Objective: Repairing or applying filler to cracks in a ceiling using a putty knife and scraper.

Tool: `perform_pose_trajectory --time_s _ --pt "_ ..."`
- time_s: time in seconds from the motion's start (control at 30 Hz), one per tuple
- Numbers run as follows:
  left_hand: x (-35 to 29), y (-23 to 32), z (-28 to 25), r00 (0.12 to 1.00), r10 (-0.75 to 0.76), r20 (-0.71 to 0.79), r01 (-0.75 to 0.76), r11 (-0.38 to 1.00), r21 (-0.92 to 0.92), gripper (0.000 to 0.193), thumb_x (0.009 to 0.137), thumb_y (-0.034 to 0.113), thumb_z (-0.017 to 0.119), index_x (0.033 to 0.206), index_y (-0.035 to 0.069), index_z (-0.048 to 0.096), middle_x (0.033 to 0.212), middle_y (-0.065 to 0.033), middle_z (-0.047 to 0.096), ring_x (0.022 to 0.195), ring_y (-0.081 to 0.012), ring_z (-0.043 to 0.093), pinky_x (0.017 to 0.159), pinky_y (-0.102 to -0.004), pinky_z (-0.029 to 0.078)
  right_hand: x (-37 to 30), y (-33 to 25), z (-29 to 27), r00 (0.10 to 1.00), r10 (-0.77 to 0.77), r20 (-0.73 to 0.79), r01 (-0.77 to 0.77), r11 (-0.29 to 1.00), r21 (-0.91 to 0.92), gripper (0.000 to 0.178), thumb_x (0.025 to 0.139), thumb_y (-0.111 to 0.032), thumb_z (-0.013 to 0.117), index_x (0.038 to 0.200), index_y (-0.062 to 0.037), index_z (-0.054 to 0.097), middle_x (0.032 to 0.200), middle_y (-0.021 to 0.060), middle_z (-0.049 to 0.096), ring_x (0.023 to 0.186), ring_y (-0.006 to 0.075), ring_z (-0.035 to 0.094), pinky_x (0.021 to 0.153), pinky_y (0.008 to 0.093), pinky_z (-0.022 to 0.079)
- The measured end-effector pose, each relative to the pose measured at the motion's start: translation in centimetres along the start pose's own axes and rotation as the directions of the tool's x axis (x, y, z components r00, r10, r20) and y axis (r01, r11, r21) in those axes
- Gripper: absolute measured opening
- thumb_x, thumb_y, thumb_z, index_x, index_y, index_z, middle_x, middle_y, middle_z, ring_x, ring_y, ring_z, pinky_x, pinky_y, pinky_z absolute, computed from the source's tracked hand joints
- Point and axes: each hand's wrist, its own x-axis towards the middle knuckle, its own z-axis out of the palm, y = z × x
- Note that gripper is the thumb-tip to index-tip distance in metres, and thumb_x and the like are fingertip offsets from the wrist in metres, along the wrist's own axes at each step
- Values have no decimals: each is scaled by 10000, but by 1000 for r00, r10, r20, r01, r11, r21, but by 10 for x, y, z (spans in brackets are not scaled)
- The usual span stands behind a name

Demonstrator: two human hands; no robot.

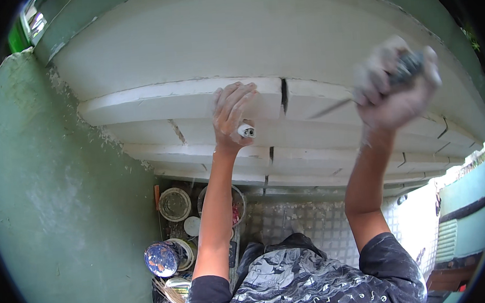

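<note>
My left hand (232, 116) is raised to the white stepped moulding (156, 109), its dusty fingers reaching onto a ledge. Between its thumb and palm sits a small white object (247, 130) with two dark round spots on its end; its kind is unclear. Higher and to the right, my right hand (397, 89) is wrapped round a thin-bladed hand tool (406, 66) with a dark grey-blue handle. The blade points left toward the moulding. Motion blurs this hand and tool, so the blade's exact shape and any contact cannot be told. White dust coats both hands.
A green wall (61, 185) rises on the left. Below stand a round container (174, 204), a paint-spattered blue bucket (161, 259) and a large basin (239, 204). Dark gaps (284, 96) cut across the moulding. Debris lies on the tiled floor (324, 218).
</note>
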Motion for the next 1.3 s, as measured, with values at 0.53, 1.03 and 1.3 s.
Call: perform_pose_trajectory --time_s 0.53,1.03,1.3 --pt "32 131 86 963 -79 256 48 991 127 628 548 64 444 1130 134 669 1259 -63 613 1237 -336 515 1089 -530 297 -391 -105 -175 52 64 -997 -214 975 52 155 842 -199 521 735 -117 444 567 11 404 496 143 438 471 279 367" --pt "60 298 285 870 -21 492 46 998 -39 511 558 175 495 1037 203 670 1400 -48 482 1337 -297 367 1096 -582 194 -494 -218 -297 -227 -320 -920 -187 941 -281 240 892 -358 505 896 -118 523 787 15 539 702 143 510 601 290 387" --pt "51 361 359 903 -115 414 48 984 169 382 609 153 520 971 171 644 1417 -132 390 1353 -444 245 1070 -667 110 -540 -301 -395 -274 -321 -906 -249 934 -255 274 905 -363 526 962 -95 522 870 62 574 706 188 569 594 313 459"
